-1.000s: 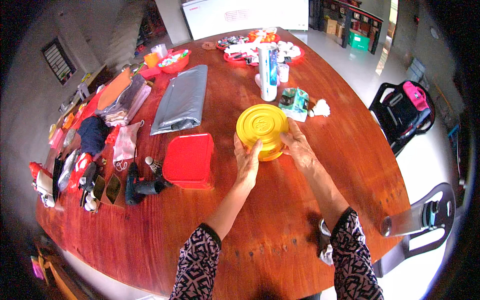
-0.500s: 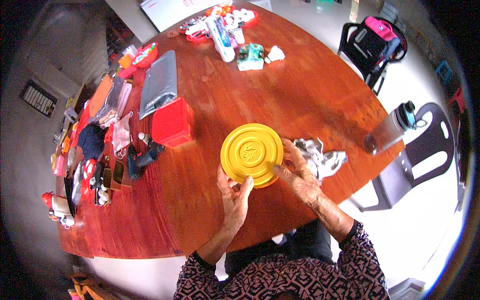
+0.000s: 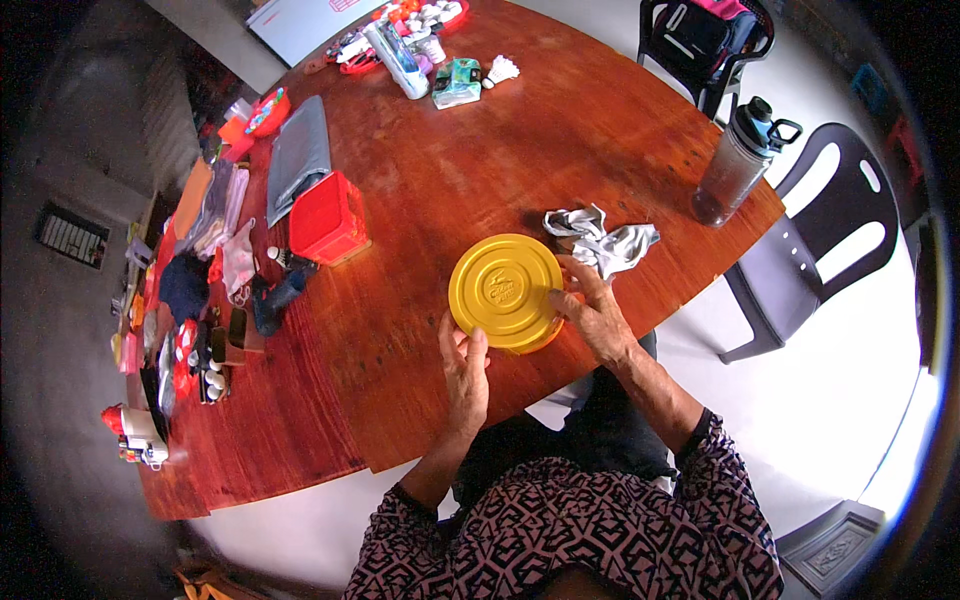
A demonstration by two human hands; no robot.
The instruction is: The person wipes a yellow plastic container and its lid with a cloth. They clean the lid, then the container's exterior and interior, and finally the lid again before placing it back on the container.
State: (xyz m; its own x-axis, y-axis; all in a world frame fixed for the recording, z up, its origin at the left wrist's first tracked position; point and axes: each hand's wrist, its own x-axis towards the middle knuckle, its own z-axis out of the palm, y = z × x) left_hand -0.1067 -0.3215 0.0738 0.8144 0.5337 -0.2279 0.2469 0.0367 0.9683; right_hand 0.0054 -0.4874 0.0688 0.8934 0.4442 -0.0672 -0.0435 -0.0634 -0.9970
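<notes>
A round yellow container with a lid (image 3: 505, 290) sits at the near edge of the red-brown wooden table (image 3: 470, 170). My left hand (image 3: 465, 375) grips its lower left side. On its right side my right hand (image 3: 592, 315) has its fingers wrapped over the rim. A crumpled white and grey cloth (image 3: 605, 243) lies just beyond my right hand on the table.
A red box (image 3: 327, 218) and a grey pouch (image 3: 298, 158) lie to the left. Clothes and small items crowd the table's left edge. A grey water bottle (image 3: 733, 165) stands at the right corner, black chairs (image 3: 820, 235) beside it. Several packets lie at the far end.
The yellow container has come from the table's middle to its near edge, still in both hands. The view has tilted down toward my lap.
</notes>
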